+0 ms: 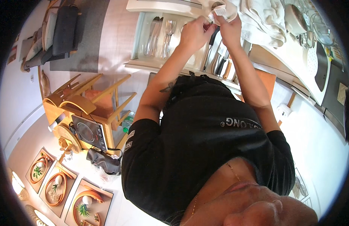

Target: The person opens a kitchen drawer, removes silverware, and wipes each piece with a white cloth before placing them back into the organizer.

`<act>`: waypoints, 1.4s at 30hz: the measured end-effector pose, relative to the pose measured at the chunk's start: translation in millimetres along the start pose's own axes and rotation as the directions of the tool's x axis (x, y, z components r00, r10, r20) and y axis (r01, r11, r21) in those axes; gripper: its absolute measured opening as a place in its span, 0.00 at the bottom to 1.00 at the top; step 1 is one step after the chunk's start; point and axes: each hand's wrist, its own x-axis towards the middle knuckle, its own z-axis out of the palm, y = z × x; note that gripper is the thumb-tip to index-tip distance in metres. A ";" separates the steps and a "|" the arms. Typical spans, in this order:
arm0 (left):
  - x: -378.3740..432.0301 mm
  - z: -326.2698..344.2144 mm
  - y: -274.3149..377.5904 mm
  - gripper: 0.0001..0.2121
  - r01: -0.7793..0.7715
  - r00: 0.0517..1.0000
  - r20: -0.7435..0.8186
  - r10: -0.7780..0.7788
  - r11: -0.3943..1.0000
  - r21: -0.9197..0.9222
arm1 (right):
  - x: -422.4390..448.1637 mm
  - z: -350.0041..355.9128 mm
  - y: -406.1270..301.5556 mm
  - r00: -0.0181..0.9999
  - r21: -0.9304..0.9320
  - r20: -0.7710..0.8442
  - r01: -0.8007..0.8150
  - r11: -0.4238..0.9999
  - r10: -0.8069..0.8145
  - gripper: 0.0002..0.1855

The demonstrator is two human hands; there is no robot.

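Note:
My left hand (pixel 195 34) is above an open drawer (pixel 135 42), its thumb and fingers pinching a small dark part of a pale, translucent item (pixel 231 11). My right hand (pixel 230 31) grips the same item beside a white printed label (pixel 219 11). A round, dark metallic piece shows near the label; I cannot tell what it is. Below my hands, the drawer holds table knives (pixel 154 34) and forks (pixel 169 34) in clear compartments. Several kitchen knives (pixel 221 66) with black and wooden handles lie on the drawer's right side.
White towels (pixel 263 22) lie on the counter right of my hands, near a pot-like vessel (pixel 295 19) and glassware (pixel 323 28). Behind me on the left are wooden chairs (pixel 78 103) and a table with an induction cooktop (pixel 88 131) and a black bag (pixel 103 161).

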 end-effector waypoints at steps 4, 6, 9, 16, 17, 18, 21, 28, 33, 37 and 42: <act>-21.2 10.7 8.7 0.17 0.071 0.996 0.059 -0.067 0.995 -0.071 | -0.1 4.7 -6.7 0.999 0.136 -0.052 0.021 0.990 -0.014 0.20; -26.3 8.8 19.1 0.18 0.084 0.996 0.028 -0.083 0.995 -0.047 | -0.6 9.0 -25.7 0.996 0.051 -0.062 0.063 0.997 -0.059 0.18; -27.7 4.1 30.8 0.19 0.116 0.993 0.008 -0.116 0.990 -0.074 | 4.7 12.9 -32.4 0.990 -0.073 -0.123 0.060 0.996 -0.068 0.18; -36.5 -7.3 39.0 0.17 0.157 0.987 -0.027 -0.159 0.985 -0.078 | 46.0 -34.6 -16.4 0.943 0.043 -0.333 0.017 0.999 -0.002 0.20; -36.6 -10.2 38.3 0.16 0.184 0.981 -0.046 -0.189 0.978 -0.099 | 38.7 -34.3 -30.9 0.951 0.060 -0.293 -0.080 0.995 0.094 0.20; -35.1 -12.4 35.0 0.16 0.166 0.984 -0.050 -0.168 0.985 -0.046 | 30.1 -31.5 -43.2 0.953 0.074 -0.232 -0.185 0.980 0.197 0.20; -14.5 -14.8 36.5 0.17 0.093 0.995 0.025 -0.097 0.986 0.135 | -3.6 -4.9 -51.1 0.944 0.034 0.021 -0.330 0.943 0.329 0.19; 1.8 -29.5 26.0 0.16 0.161 0.962 0.230 -0.147 0.986 -0.043 | 7.7 -7.9 -37.7 0.955 0.262 0.060 -0.295 0.919 0.289 0.18; 42.7 -39.1 31.9 0.11 -0.272 0.936 -0.286 0.206 0.938 -0.214 | 17.1 -16.8 -45.7 0.969 0.127 0.066 -0.246 0.961 0.240 0.18; 75.2 -36.7 41.9 0.11 -0.156 0.988 -0.058 0.145 0.929 -0.336 | 21.3 -16.2 -41.8 0.966 0.174 0.114 -0.250 0.952 0.233 0.16; 87.3 -30.0 46.7 0.08 -0.072 0.996 0.020 0.084 0.936 -0.345 | 13.6 -25.0 -26.2 0.938 0.146 0.137 -0.338 0.930 0.320 0.18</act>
